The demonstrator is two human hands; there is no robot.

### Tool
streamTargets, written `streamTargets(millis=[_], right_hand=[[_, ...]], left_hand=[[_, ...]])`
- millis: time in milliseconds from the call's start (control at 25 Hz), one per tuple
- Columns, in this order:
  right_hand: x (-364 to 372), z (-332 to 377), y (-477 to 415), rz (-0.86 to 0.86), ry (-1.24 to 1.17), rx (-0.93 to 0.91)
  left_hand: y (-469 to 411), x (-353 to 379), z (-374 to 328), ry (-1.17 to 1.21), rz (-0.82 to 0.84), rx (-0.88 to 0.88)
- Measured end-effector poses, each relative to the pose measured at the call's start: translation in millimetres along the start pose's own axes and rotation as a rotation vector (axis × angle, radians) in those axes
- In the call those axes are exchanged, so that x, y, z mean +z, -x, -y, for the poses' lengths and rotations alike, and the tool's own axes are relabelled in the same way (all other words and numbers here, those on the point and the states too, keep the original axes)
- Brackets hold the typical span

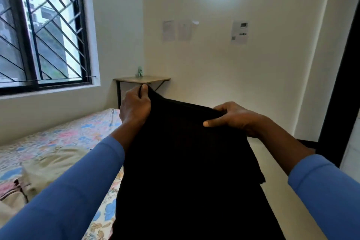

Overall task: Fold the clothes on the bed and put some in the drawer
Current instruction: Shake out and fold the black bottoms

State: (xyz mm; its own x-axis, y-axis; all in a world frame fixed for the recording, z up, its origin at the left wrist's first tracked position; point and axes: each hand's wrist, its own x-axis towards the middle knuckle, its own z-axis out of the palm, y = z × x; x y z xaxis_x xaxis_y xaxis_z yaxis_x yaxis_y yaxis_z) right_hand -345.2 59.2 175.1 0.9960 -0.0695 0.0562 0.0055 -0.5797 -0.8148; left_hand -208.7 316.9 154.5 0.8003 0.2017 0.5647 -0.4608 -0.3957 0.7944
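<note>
Head view, left hand [134, 105], right hand [234, 118], fingers [144, 89] pinching black garment [185, 161], lower end cut off.

Both arms stretch forward; the left hand [135, 106] and the right hand [231, 119] each pinch the black garment [185, 161] at its top edge, the left hand higher.

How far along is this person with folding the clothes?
Early, it seems. Done: no folded pile shows anywhere. In hand: the left hand and right hand pinch the top edge of a black garment, held up and hanging loose, not yet folded. Left: cream clothes lie rumpled on the bed, and no drawer is in view, so nothing shows as put away.
</note>
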Motion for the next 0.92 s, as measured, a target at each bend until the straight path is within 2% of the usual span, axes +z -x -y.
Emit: streamTargets(millis=[80, 160, 200, 240, 280, 360, 400, 440, 480, 520, 560, 600, 640, 680, 720, 840, 920], right_hand=[[16.0, -19.8, -1.5, -0.176, 0.007, -0.091], [47.7, -41.8, -5.8, -0.49, 0.157, -0.219], [69.3, -56.5, -5.4, -0.569, 0.23, -0.246], [92.5, -75.4, -2.7, -0.55, 0.296, -0.238], [112.5, -93.6, -0.3, -0.443, 0.362, -0.18], [151.5, -140.4, 5.7, -0.17, 0.506, 0.021], [162.7, -158.3, 6.9, -0.113, 0.529, 0.074], [169.3, -169.4, 5.7, -0.102, 0.487, 0.098], [173.1, -171.1, -0.3, -0.095, 0.406, 0.088], [175.6, -165.4, -8.7, -0.07, 0.305, 0.047], [177.8, -154.2, -18.5, -0.027, 0.196, -0.009], [179.4, -141.0, -28.9, 0.028, 0.074, -0.062], [180.9, -129.5, -36.4, 0.085, -0.044, -0.105], [181.9, -121.5, -43.1, 0.149, -0.116, -0.119], [179.5, -117.7, -48.2, 0.227, -0.124, -0.101], [156.1, -128.4, -55.5, 0.487, 0.136, 0.117], [142.2, -142.5, -59.1, 0.466, 0.261, 0.173]], left_hand=[[15.0, 10.0, 33.2, 0.127, -0.007, -0.09], [36.2, 18.3, 66.8, 0.28, -0.1, -0.214], [49.7, 21.2, 90.5, 0.295, -0.163, -0.314], [66.2, 21.7, 116.8, 0.287, -0.211, -0.434], [79.4, 20.0, 144.6, 0.241, -0.205, -0.554], [115.3, 13.3, 200.3, 0.077, -0.068, -0.785], [126.8, 10.6, 219.8, -0.032, 0.026, -0.842], [135.1, 8.3, 229.4, -0.14, 0.081, -0.807], [138.1, 7.6, 229.7, -0.21, 0.098, -0.659], [138.7, 10.2, 218.9, -0.194, 0.147, -0.437], [139.3, 16.2, 203.3, -0.046, 0.263, -0.242], [142.4, 23.9, 182.7, 0.154, 0.448, -0.158], [149.1, 30.5, 162.6, 0.322, 0.655, -0.153], [154.4, 36.3, 157.3, 0.382, 0.794, -0.158], [156.8, 40.4, 155.7, 0.384, 0.856, -0.138], [143.9, 38.9, 180.0, 0.154, 0.79, -0.092], [134.4, 37.0, 195.0, 0.061, 0.74, -0.104]])
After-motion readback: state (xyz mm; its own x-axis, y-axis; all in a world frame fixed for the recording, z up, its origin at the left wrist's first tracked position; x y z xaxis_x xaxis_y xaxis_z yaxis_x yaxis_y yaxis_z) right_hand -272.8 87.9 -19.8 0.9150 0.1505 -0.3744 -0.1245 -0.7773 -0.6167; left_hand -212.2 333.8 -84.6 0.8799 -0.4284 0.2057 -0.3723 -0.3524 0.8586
